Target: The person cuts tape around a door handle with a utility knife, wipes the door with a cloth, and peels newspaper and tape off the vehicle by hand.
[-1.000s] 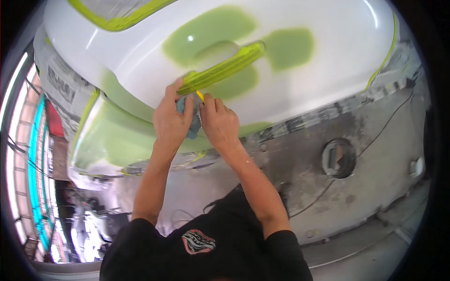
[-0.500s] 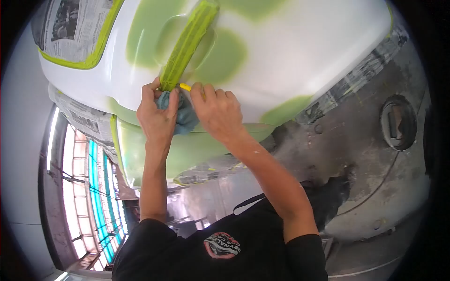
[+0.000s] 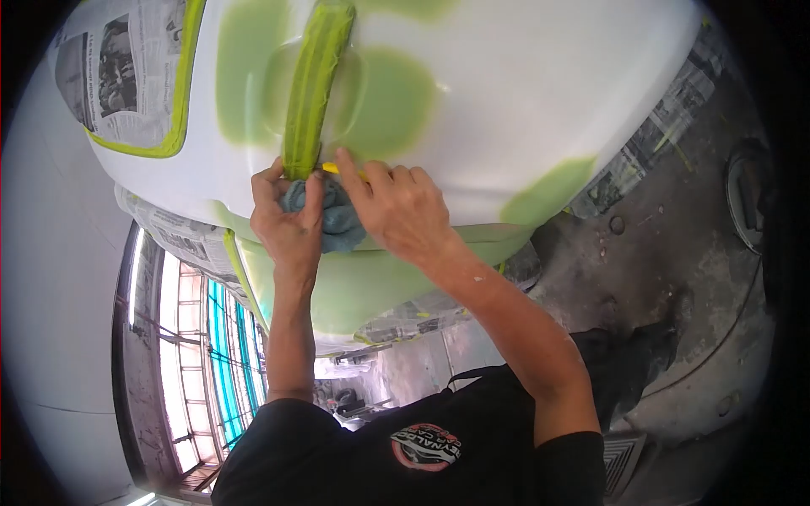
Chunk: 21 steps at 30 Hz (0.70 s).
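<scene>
Head view: both hands at the lower end of the masked door handle (image 3: 312,84).
Left hand (image 3: 285,221) clutches a blue cloth (image 3: 337,218) against the white panel (image 3: 540,93); right hand (image 3: 401,215) rests its fingertips on a yellow tape strip (image 3: 332,169); pinching or not, I cannot tell.

The curved white car body panel (image 3: 540,93) in front of you is smooth and glossy, catching glints of light. Its pale green sprayed patches (image 3: 392,101) look matt. The long handle wrapped in yellow-green masking tape (image 3: 310,84) is papery and wrinkled. Your left hand (image 3: 287,223) bunches a soft, fuzzy blue-grey cloth rag (image 3: 337,219). Far left, the printed newspaper sheets (image 3: 118,76) are dull paper. On the right, the grey concrete floor (image 3: 675,244) is rough and stained.
</scene>
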Motion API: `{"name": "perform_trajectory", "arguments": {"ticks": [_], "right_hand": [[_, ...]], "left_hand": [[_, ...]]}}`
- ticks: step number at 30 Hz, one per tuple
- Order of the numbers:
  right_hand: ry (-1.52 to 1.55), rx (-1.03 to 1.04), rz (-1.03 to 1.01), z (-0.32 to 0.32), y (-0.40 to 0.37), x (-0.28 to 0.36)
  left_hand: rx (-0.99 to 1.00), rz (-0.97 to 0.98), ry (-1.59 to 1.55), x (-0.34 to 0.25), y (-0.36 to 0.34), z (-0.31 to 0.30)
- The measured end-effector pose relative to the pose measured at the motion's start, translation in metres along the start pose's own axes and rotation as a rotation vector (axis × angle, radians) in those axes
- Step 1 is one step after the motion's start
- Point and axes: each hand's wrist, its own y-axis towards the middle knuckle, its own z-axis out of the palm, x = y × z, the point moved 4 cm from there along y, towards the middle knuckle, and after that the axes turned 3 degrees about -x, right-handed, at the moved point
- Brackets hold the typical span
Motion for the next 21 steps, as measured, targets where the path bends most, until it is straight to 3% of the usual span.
{"name": "perform_trajectory", "arguments": {"ticks": [21], "right_hand": [[-0.047, -0.018, 0.042, -0.0004, -0.0037, 0.0016]], "left_hand": [[-0.006, 0.042, 0.017, 0.0046, -0.001, 0.0005]]}}
